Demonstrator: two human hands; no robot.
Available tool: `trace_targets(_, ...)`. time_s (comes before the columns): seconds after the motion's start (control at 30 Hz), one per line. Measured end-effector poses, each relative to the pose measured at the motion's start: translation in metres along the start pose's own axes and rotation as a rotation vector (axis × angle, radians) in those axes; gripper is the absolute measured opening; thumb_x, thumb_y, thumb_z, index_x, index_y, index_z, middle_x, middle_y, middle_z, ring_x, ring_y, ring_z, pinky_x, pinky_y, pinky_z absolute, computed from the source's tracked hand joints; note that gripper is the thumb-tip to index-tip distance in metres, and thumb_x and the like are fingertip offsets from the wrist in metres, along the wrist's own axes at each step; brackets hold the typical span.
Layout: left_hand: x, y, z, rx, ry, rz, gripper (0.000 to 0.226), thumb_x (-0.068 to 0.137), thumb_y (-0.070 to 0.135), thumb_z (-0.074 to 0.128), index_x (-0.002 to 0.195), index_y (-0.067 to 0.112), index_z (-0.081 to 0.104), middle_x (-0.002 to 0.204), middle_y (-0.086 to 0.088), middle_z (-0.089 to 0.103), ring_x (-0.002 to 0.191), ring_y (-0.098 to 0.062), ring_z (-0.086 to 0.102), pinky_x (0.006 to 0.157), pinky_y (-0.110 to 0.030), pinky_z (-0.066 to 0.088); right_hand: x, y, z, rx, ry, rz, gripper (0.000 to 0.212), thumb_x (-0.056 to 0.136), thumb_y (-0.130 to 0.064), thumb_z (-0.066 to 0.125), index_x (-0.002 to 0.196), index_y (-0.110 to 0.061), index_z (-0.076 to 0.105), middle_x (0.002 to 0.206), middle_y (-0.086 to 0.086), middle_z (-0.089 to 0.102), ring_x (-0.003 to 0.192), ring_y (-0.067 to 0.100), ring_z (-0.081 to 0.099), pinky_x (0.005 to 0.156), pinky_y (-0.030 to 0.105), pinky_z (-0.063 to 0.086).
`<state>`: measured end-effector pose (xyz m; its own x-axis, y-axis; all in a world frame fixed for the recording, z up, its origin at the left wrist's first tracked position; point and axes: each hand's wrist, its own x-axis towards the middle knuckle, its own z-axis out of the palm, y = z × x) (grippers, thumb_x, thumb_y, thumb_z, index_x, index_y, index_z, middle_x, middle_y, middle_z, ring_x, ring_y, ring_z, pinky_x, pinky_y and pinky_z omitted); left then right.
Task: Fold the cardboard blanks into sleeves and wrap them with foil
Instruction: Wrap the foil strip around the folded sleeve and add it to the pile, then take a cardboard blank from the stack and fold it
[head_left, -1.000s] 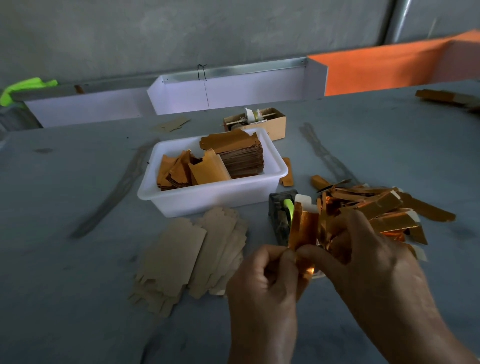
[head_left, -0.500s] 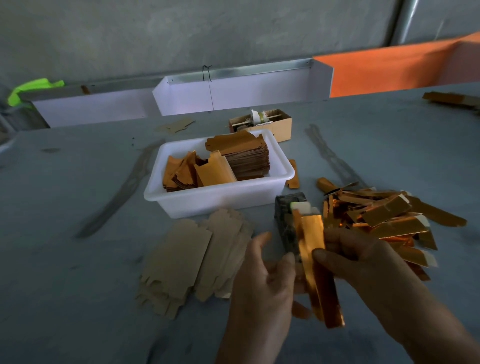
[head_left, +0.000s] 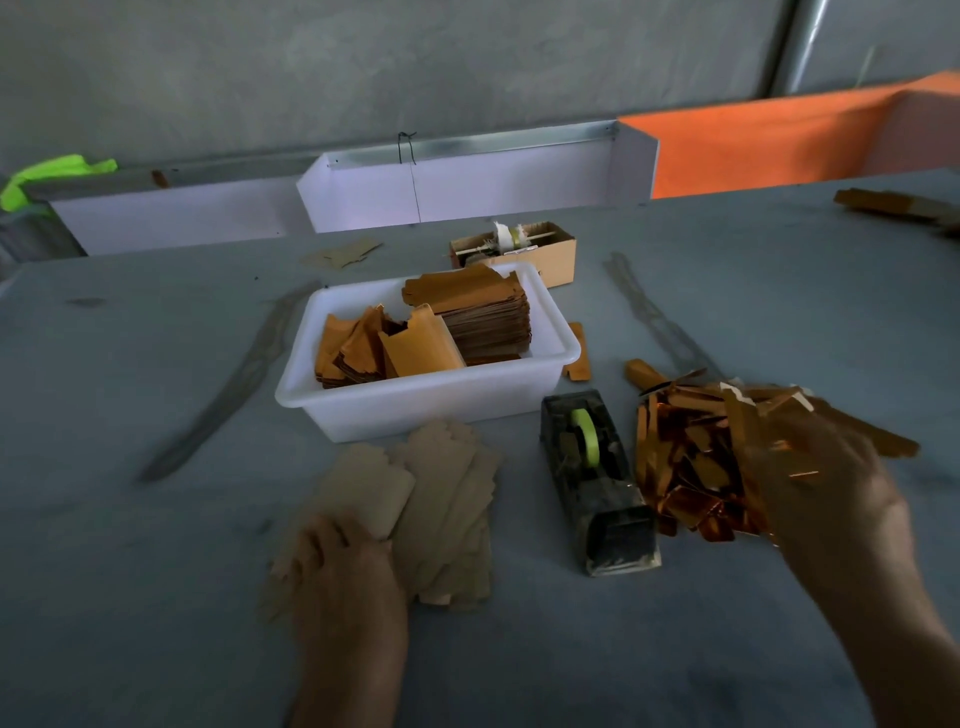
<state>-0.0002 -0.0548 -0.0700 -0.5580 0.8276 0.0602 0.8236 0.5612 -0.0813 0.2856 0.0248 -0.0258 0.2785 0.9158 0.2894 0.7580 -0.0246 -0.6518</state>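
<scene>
Cardboard blanks (head_left: 436, 499): fanned pile, flat on our grey table (head_left: 156, 597), front of white tub (head_left: 415, 405). Tub holds orange foil sheets (head_left: 410, 353), 1 brown stack. Foil-wrapped sleeves (head_left: 696, 457): copper heap right of tape dispenser (head_left: 597, 483). Our right hand (head_left: 826, 483): over heap, blurred, finger state unreadable. Our left hand (head_left: 337, 566): fingers curled on nearest blank's edge.
</scene>
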Motion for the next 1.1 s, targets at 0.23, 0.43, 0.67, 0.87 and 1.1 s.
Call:
trace_targets(0.23,-0.019,0.004,-0.020,-0.195,0.205,0.119,0.023,0.078,-0.009,0.063,0.057,-0.006,0.054,0.050,-0.027,0.054,0.042,-0.039,0.057,0.039,-0.038,0.047,-0.037,-0.029,-0.004,0.172,-0.017,-0.134,0.015,0.087,-0.014,0.061,0.099,-0.018,0.068,0.104,0.002,0.065,0.074,0.005,0.053,0.055,0.006,0.037)
trace_targets(0.43,-0.044,0.042,-0.044,-0.382,0.399,0.386,0.036,0.087,0.013,0.041,0.085,-0.005,0.073,0.091,-0.024,0.072,0.080,-0.036,0.071,0.067,-0.044,0.058,-0.076,-0.080,0.008,0.880,-0.797,0.189,0.030,0.071,-0.042,0.059,0.095,-0.026,0.070,0.091,-0.006,0.073,0.087,0.006,0.069,0.075,0.025,0.057)
trace_targets(0.67,-0.062,0.072,-0.057,-1.029,0.060,0.494,0.041,0.088,0.036,0.044,0.122,0.023,0.065,0.132,0.022,0.049,0.122,0.010,0.047,0.101,-0.010,0.039,-0.068,-0.066,0.017,1.081,-0.747,0.517,0.024,0.091,-0.015,0.050,0.085,-0.013,0.073,0.089,0.013,0.072,0.085,0.023,0.070,0.071,0.034,0.055)
trace_targets(0.87,-0.038,0.060,-0.061,-1.307,-0.275,0.114,0.028,0.080,0.029,0.073,0.106,0.029,0.063,0.099,0.013,0.070,0.093,-0.005,0.065,0.084,-0.029,0.054,-0.065,-0.053,0.019,1.099,-0.796,0.548,0.020,0.091,-0.013,0.050,0.098,-0.009,0.069,0.096,0.014,0.071,0.090,0.027,0.069,0.073,0.042,0.058)
trace_targets(1.1,-0.031,0.069,-0.059,-1.405,-0.537,0.070,0.015,0.077,0.021,0.077,0.090,0.025,0.070,0.084,0.004,0.075,0.083,-0.014,0.071,0.082,-0.038,0.056,-0.059,-0.048,0.020,0.899,-0.775,0.442,0.018,0.093,-0.014,0.050,0.098,-0.013,0.067,0.098,0.014,0.069,0.092,0.029,0.067,0.080,0.047,0.057)
